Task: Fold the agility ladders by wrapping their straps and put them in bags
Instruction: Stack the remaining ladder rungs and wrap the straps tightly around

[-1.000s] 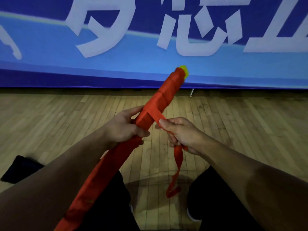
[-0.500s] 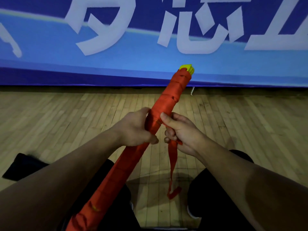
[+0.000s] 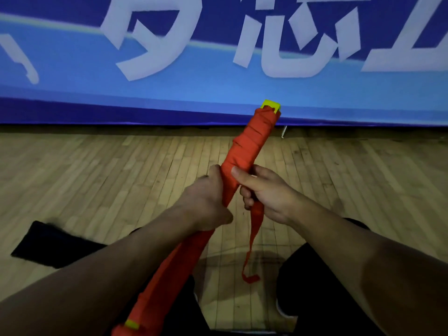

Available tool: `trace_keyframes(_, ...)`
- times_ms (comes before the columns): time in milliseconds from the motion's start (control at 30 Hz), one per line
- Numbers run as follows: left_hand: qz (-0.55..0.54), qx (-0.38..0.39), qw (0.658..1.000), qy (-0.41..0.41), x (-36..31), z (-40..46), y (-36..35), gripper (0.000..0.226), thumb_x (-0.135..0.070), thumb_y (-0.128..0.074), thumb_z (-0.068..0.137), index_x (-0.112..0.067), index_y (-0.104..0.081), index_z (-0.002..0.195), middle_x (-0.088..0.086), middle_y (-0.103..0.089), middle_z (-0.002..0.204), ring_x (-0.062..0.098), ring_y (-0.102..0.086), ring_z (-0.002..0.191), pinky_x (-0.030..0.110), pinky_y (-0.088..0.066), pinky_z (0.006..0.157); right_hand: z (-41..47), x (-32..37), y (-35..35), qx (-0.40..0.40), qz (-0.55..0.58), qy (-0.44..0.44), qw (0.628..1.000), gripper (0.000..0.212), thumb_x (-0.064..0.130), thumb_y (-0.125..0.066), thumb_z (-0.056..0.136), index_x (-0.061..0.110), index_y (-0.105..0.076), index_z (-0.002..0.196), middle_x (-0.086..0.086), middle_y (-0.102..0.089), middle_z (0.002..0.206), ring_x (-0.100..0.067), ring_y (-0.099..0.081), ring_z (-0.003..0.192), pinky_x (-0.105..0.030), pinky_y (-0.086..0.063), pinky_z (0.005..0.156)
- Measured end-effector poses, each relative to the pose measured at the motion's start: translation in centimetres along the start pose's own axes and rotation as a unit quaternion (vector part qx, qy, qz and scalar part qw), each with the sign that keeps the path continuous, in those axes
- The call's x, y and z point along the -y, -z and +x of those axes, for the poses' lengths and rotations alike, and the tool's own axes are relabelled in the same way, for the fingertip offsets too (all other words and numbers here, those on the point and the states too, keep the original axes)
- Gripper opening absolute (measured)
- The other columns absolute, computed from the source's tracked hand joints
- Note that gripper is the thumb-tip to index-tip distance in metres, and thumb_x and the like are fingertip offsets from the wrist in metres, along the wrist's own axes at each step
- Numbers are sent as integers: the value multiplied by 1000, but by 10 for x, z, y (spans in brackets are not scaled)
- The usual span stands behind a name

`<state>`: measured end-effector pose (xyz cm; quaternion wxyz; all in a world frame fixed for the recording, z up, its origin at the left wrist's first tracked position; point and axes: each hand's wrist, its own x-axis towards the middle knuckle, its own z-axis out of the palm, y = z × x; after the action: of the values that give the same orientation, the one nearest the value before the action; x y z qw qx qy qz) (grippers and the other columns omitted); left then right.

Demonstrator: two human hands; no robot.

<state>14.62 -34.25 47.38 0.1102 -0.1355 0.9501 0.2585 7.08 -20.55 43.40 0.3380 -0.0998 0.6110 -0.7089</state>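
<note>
Hands are working mid-bundle: left hand [image 3: 206, 202] is gripping the stiff, light ladder [image 3: 244, 151]; right hand [image 3: 269, 192] is pinching the limp strap [image 3: 252, 238] dangling below it.

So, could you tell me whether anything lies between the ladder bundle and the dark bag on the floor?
Nothing visible does. The ladder bundle is gripped by both hands; bare wooden floor separates it from the dark bag.
</note>
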Motion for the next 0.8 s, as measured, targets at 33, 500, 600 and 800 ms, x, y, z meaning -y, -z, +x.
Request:
trace_keyframes(33,-56,2,998,-6,2,1,4,72,-18,-84,70,-20,-39,126,3,-61,95,16,-65,79,29,-52,60,-1,1,3,10,1,-7,1000,28,37,-69,86,14,-62,100,3,-48,55,-10,-43,46,-26,-40,53)
trace_keyframes(500,-58,-143,982,-105,10,10,-2,91,-5,-77,75,-32,-27,146,3,-52,117,17,-58,99,17,-44,69,0,2,-3,9,23,-3,1000,20,29,-57,100,10,-63,101,5,-36,51,-7,-33,44,-23,-33,49)
trace_keyframes(600,-71,-162,976,-125,22,12,-1,76,-8,-79,75,-29,-43,139,0,-55,121,8,-54,101,7,-36,69,1,3,3,-3,-20,-1,1000,31,44,-57,98,14,-63,92,6,-32,55,-7,-28,47,-21,-26,46)
trace_keyframes(800,-173,-105,974,-99,22,12,9,75,-14,-81,78,-34,-48,143,-13,-60,126,6,-65,92,21,-53,77,4,-7,13,-36,-53,0,998,37,32,-66,95,9,-60,124,-1,-51,66,-7,-38,49,-21,-33,47)
